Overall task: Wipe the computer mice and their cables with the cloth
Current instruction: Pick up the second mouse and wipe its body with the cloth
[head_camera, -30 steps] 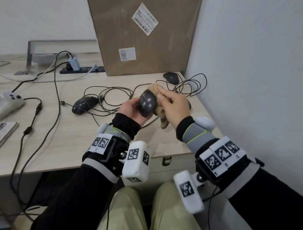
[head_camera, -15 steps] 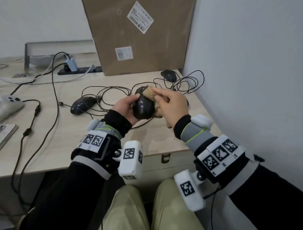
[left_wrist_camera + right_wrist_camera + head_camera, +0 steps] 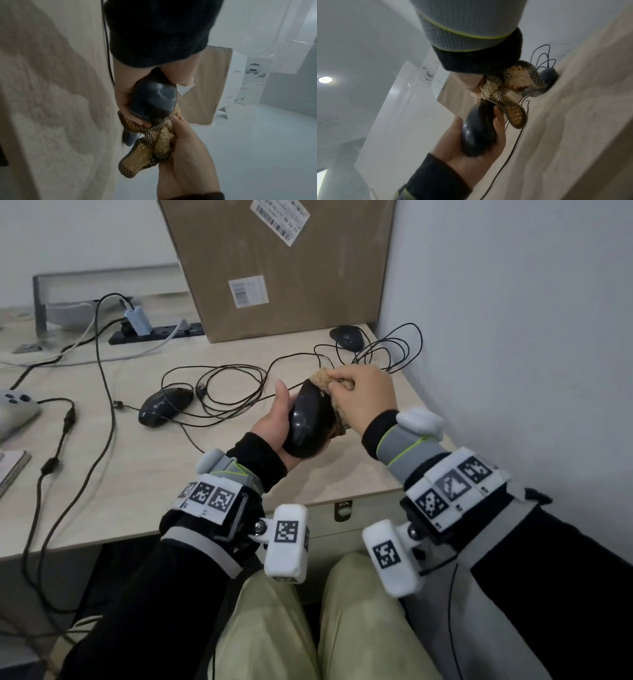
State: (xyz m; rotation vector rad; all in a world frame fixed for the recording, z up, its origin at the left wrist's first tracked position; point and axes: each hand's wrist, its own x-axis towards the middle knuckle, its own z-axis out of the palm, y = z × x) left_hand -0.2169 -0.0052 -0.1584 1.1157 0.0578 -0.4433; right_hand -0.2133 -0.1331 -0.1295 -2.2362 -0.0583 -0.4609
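Note:
My left hand grips a glossy black mouse above the desk's front right part, thumb on its left side. The same mouse fills both wrist views. My right hand holds a tan cloth with a dark checked border and presses it on the mouse's far end. The cloth hangs bunched from that hand. A second black mouse lies on the desk to the left. A third mouse sits at the back near the wall. Thin black cables loop between them.
A big cardboard box stands at the back of the wooden desk. A power strip with a charger, thick black cables and a white game controller lie to the left. The white wall closes the right side.
The right hand has slid the cloth from the mouse's right side up to its far end. The left hand has turned the mouse so that its glossy top faces me more.

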